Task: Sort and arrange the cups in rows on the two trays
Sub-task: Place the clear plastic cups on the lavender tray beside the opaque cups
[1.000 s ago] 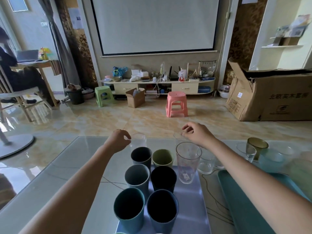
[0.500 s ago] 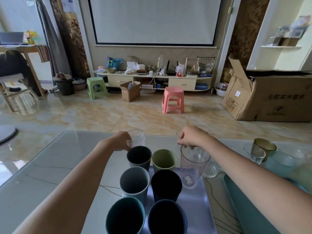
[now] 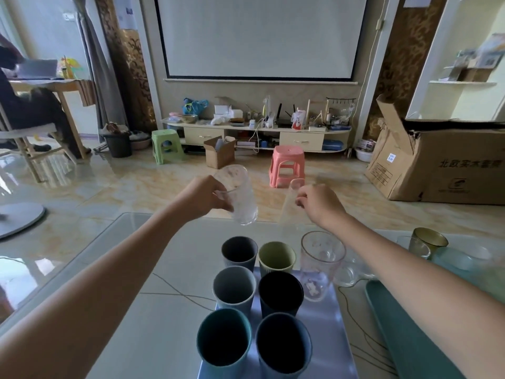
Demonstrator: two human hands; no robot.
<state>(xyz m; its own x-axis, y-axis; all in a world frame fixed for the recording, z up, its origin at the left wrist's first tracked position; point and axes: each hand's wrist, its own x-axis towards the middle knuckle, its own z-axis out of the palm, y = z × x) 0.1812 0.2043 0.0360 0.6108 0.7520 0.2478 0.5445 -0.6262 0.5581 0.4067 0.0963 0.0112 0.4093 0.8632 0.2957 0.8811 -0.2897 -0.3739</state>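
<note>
Left hand: the left hand (image 3: pixel 203 196) pinches a clear glass (image 3: pixel 240 195) near its rim and holds it tilted in the air beyond the far edge of the table (image 3: pixel 169 258).
Right hand: the right hand (image 3: pixel 321 205) grips a second clear cup (image 3: pixel 289 203), faint and blurred, also lifted and tilted above the far edge.
Lilac tray: the lilac tray (image 3: pixel 328 324) carries two rows of coloured cups (image 3: pixel 235 289) along its left side and a tall clear tumbler (image 3: pixel 318 265) at its far right corner.
Teal tray: the teal tray (image 3: pixel 410 337) lies at the right edge, its near part bare.
Loose cups: a gold-rimmed cup (image 3: pixel 430 239) and other small glasses stand near the far right corner.
Risk, slipping: both glasses are held only by fingertips, so one could likely slide out and break on the tabletop.
Risk, knocking: either forearm passing low might tip the tall tumbler or the coloured cups.
Risk, sorting: setting clear glass among the coloured rows would spoil the sort.
</note>
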